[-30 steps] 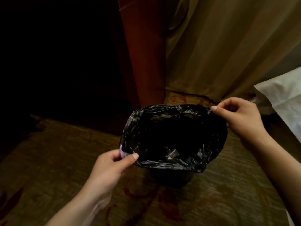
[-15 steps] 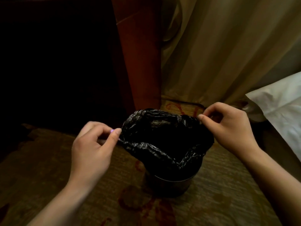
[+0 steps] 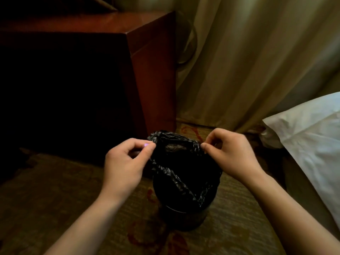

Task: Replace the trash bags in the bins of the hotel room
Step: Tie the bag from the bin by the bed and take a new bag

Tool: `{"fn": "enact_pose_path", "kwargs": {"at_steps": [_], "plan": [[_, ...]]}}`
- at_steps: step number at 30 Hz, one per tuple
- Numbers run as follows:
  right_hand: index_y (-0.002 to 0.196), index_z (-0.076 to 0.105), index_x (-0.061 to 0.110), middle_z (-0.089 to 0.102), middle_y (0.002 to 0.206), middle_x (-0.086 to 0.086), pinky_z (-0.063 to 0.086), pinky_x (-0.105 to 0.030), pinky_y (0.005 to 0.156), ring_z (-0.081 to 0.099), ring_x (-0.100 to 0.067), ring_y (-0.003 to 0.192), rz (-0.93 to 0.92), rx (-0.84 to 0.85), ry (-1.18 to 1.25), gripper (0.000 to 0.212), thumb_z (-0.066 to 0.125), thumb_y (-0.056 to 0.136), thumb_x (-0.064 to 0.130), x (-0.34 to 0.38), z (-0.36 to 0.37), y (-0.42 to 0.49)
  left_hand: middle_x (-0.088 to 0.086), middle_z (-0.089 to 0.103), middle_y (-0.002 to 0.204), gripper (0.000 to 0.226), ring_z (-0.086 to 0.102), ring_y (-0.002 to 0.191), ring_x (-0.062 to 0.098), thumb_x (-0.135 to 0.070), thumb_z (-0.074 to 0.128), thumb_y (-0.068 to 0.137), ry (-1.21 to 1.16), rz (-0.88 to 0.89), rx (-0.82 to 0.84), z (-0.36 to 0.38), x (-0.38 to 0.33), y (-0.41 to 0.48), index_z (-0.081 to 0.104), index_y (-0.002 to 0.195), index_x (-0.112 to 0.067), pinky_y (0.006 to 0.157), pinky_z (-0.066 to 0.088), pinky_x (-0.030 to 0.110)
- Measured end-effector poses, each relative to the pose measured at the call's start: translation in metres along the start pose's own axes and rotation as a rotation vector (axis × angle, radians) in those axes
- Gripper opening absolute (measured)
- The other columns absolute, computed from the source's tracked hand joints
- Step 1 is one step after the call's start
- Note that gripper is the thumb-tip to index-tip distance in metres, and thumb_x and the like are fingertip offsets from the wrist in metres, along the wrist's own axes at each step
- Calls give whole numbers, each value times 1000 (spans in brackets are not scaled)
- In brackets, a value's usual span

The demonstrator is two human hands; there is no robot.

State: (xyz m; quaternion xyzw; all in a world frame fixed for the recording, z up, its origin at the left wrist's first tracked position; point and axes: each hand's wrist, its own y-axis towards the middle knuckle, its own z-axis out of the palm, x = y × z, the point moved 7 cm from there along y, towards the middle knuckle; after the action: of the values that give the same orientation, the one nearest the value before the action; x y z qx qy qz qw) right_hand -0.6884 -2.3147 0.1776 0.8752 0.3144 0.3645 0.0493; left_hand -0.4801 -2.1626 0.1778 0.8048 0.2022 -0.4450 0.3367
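Observation:
A small dark round bin stands on the patterned carpet. A black crinkled trash bag sits in it, its mouth lifted above the rim and drawn narrow. My left hand pinches the bag's left edge between thumb and forefinger. My right hand pinches the right edge the same way. The two hands are level with each other, a short gap apart over the bin. The inside of the bag is too dark to see.
A dark red wooden cabinet stands directly behind and left of the bin. Beige curtains hang at the back right. A white pillow or bed corner juts in from the right.
Both hands have lifted the bag's edges and brought them together, so the wide open mouth has narrowed. The left hand moved from the front rim up to the left side.

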Motion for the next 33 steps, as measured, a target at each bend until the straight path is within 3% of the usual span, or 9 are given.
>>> {"fn": "enact_pose_path", "kwargs": {"at_steps": [4, 8, 12, 16, 19, 22, 26, 31, 33], "plan": [[78, 65, 28, 66, 70, 11, 56, -34, 62, 62, -4, 66, -15, -95, 76, 11, 74, 86, 29, 10, -15, 15, -5, 72, 70, 17, 68, 69, 6, -32, 74, 85, 21, -27, -9, 7, -12, 23, 72, 71, -23, 64, 54, 24], [79, 68, 25, 66, 72, 10, 58, -37, 67, 63, -6, 69, -3, -40, 33, 10, 74, 86, 30, 17, -19, 32, -6, 71, 67, 20, 68, 68, 9, -36, 74, 84, 74, 11, 11, 15, -23, 44, 71, 69, -22, 69, 57, 40], [80, 68, 24, 66, 72, 11, 56, -27, 64, 64, -5, 70, -20, -71, 58, 10, 74, 86, 28, 23, -33, 37, -4, 67, 75, 17, 64, 78, 13, -35, 75, 82, 212, 213, 9, 17, -50, 41, 71, 72, -22, 74, 53, 36], [78, 68, 23, 67, 70, 10, 54, -23, 60, 64, -5, 64, -70, -169, 130, 11, 74, 86, 25, 39, -59, 46, -3, 73, 70, 19, 69, 71, 13, -30, 73, 86, -49, 42, 0, 14, -49, 56, 71, 71, -20, 73, 57, 43], [78, 69, 22, 69, 73, 9, 55, -25, 64, 67, -8, 70, -85, -8, 29, 11, 75, 85, 27, 51, -56, 54, -2, 73, 69, 20, 69, 68, 15, -30, 74, 84, -86, 42, -5, 11, -62, 62, 71, 67, -22, 74, 57, 45], [78, 69, 21, 67, 70, 10, 52, -21, 60, 64, -6, 65, -92, -156, 125, 11, 76, 85, 26, 60, -71, 61, -5, 73, 67, 20, 69, 67, 10, -30, 74, 84, -67, 69, 13, 14, -75, 72, 71, 65, -23, 74, 57, 41], [78, 68, 23, 67, 66, 8, 55, -28, 59, 64, -7, 60, -77, -75, 105, 12, 75, 86, 28, 65, -56, 58, -4, 74, 67, 18, 71, 68, 15, -34, 74, 83, -108, 13, 70, 27, -76, 77, 71, 68, -24, 75, 58, 47], [78, 69, 21, 70, 67, 5, 55, -26, 59, 66, -7, 59, -99, -74, 178, 11, 76, 85, 24, 71, -63, 58, 2, 75, 73, 10, 73, 73, 17, -19, 69, 91, -176, -23, 96, 33, -74, 68, 72, 81, -20, 78, 60, 40], [80, 69, 21, 69, 70, 6, 54, -23, 59, 65, -7, 63, -108, -135, 213, 10, 76, 85, 26, 73, -73, 62, 4, 75, 77, 7, 73, 75, 16, -14, 66, 92, -221, -26, 90, 33, -76, 66, 73, 91, -15, 75, 60, 28]]}}
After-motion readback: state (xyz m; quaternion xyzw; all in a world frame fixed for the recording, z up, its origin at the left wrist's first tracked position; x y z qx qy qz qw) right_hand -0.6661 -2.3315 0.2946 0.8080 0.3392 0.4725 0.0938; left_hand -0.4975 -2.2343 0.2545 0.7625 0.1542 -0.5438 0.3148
